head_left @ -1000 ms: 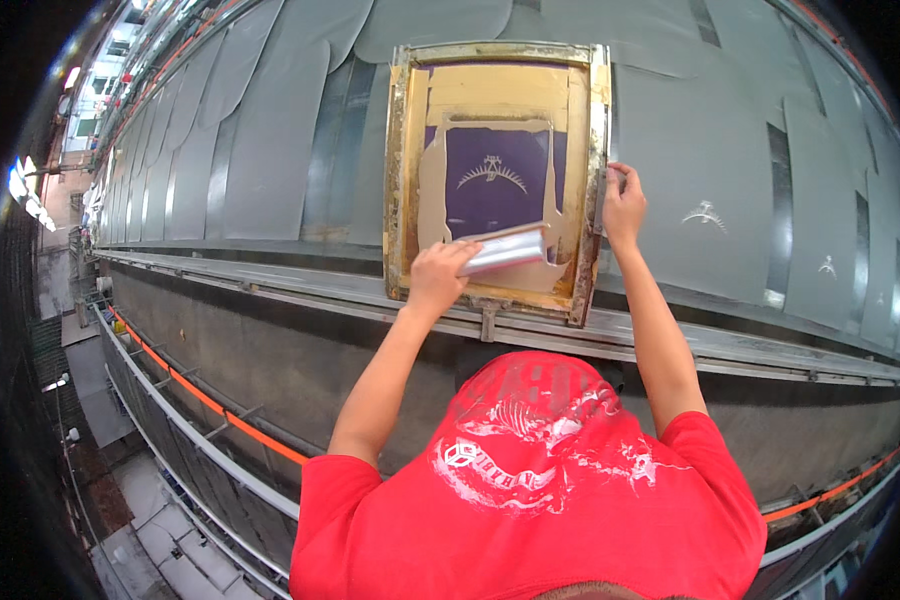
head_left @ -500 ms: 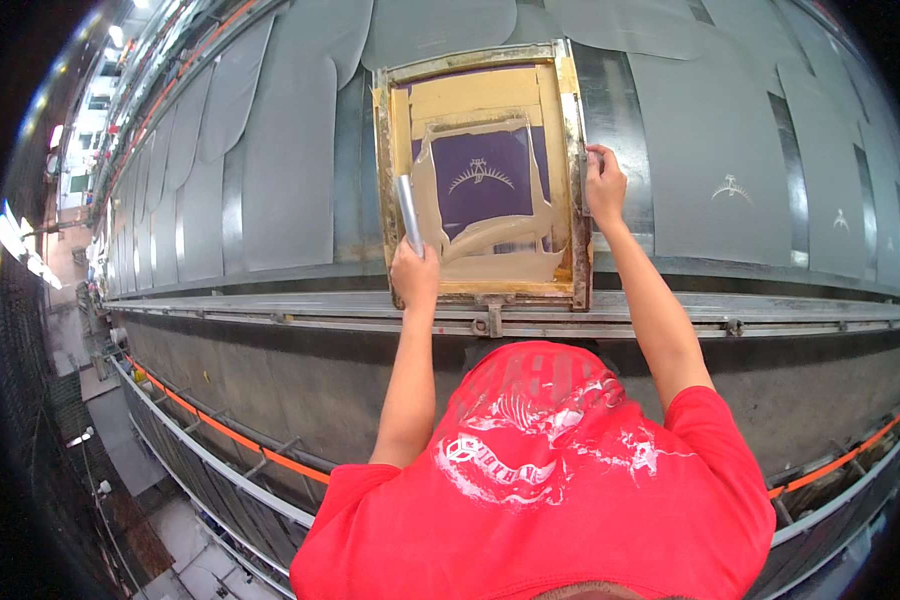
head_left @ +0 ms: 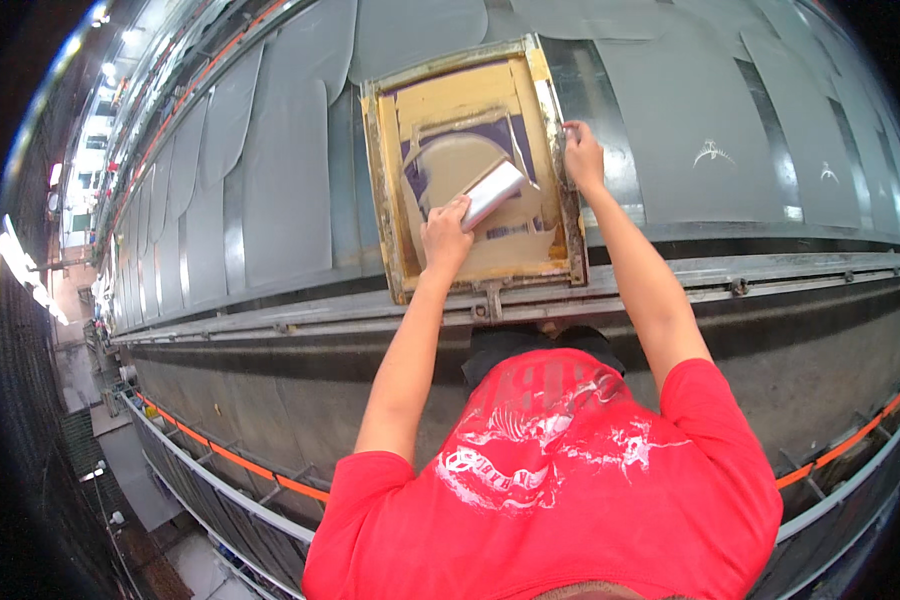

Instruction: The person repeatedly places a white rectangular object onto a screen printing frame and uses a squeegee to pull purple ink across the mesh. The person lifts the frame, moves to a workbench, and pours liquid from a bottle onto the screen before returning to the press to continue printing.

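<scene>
One silver squeegee point(head_left: 495, 194) fills your left grip point(head_left: 447, 238), inside the screen frame point(head_left: 384, 180) | your right grip point(head_left: 584, 158) clasps the frame's right side | grey sheets point(head_left: 660, 120) flank the frame

Left hand point(head_left: 446, 238) grips silver squeegee point(head_left: 493, 194); right hand point(head_left: 583, 158) holds screen frame point(head_left: 379, 190).

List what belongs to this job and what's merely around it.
In the job:
silver squeegee, in the left hand
framed screen, right hand at its edge
tan paste on the screen
probably the grey sheets, some bearing pale motifs

Just around:
orange rail
bright lights, far left
</scene>
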Motion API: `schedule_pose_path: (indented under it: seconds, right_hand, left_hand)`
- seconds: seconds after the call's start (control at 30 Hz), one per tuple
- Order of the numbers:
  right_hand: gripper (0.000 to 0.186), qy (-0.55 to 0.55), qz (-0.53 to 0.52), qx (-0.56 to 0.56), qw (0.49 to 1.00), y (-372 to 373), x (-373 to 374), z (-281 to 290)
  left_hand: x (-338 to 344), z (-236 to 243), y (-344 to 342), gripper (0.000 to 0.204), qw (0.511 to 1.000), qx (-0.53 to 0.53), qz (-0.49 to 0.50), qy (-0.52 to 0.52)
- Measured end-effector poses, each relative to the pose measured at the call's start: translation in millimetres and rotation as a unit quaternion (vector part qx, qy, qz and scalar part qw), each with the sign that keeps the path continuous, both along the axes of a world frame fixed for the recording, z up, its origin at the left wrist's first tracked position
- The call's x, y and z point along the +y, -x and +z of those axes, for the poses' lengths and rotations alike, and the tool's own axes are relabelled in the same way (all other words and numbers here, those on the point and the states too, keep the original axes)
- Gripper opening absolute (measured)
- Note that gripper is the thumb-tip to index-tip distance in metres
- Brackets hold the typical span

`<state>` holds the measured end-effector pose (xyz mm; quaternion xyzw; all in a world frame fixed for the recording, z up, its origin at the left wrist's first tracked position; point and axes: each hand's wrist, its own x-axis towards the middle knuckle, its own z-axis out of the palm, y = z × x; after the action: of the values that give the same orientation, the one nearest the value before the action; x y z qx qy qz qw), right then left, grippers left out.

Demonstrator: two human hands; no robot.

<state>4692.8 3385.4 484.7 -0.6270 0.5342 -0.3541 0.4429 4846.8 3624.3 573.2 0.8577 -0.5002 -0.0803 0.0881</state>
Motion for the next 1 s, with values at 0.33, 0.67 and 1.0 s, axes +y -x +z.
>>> schedule_pose_path:
  seconds: [0.33, 0.67, 1.0]
  right_hand:
    - [0.021, 0.022, 0.009, -0.007, 1.000, 5, 4, 5]
    - [0.023, 0.007, 0.002, 0.057, 0.998, -2, 1, -6]
    - [0.035, 0.185, 0.173, 0.291, 0.923, 2, -3, 54]
  left_hand:
    - [96, 19, -18, 0.051, 0.986, 0.066, -0.118, 0.096]
    - [122, -6, -6, 0.060, 0.975, 0.007, -0.218, 0.036]
    - [-36, -22, -97, 0.044, 0.987, 0.024, -0.150, 0.048]
